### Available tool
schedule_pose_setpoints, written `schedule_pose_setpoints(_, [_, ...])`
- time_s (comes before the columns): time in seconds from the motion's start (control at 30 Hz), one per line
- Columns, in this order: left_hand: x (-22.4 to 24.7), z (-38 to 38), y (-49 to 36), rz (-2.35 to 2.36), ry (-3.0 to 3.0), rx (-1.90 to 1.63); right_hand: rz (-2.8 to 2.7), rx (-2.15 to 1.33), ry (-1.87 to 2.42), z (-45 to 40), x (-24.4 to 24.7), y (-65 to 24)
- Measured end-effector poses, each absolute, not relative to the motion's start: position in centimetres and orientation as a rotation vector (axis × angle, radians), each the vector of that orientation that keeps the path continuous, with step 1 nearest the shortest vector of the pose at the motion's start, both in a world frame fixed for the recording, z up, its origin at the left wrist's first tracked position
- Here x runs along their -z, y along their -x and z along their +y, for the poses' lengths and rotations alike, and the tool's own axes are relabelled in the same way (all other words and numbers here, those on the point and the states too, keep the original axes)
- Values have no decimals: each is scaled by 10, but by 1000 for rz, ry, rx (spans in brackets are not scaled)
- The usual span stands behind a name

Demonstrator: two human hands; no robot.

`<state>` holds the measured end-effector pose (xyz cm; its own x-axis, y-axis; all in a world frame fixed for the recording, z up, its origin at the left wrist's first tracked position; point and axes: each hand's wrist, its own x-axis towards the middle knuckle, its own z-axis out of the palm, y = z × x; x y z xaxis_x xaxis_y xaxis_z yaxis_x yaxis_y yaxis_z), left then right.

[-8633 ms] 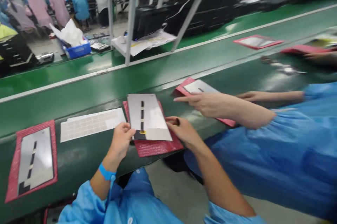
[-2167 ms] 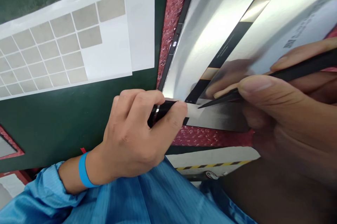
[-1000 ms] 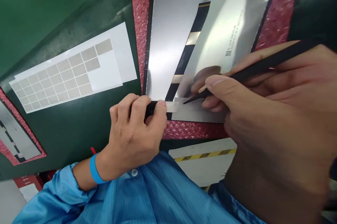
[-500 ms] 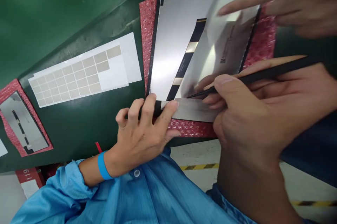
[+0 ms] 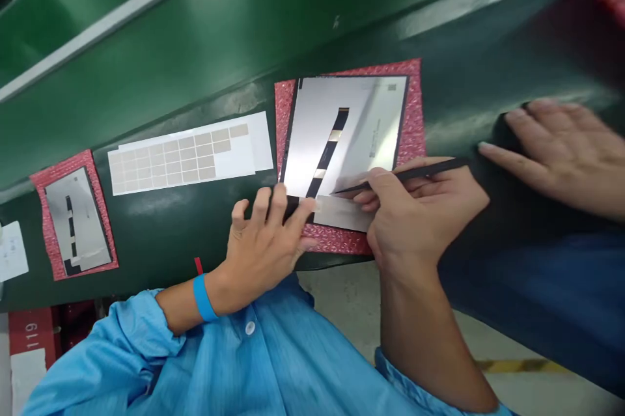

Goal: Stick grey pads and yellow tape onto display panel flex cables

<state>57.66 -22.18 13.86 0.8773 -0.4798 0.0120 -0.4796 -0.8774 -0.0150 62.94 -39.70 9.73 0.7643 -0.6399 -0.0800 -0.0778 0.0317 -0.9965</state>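
Note:
A flat display panel with a silvery back lies on pink bubble wrap. A black ribbon cable with pale bands runs across its back. My left hand rests its spread, bent fingertips on the panel's lower left corner, the index fingertip by the cable's lower end. Between the thumb and fingers of my right hand are black pointed tweezers. Their tip is just above a greyish strip along the panel's lower edge; whether it touches is unclear.
Left of the panel lies a white sheet with rows of grey-beige stickers. A second panel on pink wrap is farther left, near a white paper. Another person's hand is over the green table at right.
The view has pulled back, so everything looks smaller. The other person's pointing hand has withdrawn from the panel to the right. My hands keep nearly the same places on the panel.

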Motion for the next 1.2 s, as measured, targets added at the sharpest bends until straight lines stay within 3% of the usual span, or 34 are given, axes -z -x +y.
schedule_pose_setpoints(0.2, [-134, -184, -569, 587, 3227, -65, 659, 521, 1394, -386, -61, -626])
schedule_pose_setpoints(0.4, [-132, -176, -602, 165, 3758, -564, 605, 438, 1245, -387, -75, -602])
schedule_pose_setpoints(0.6, [-126, -171, -610, 105, 3923, -692, 624, -92, 1380, -413, -78, -528])
schedule_pose_setpoints(0.8, [-99, -164, -600, -70, 4100, -671, 589, -299, 1500, -388, -71, -481])
schedule_pose_setpoints(1.2, [-93, -148, -576, 10, 4212, -554, 339, -241, 1562, -364, -87, -501])
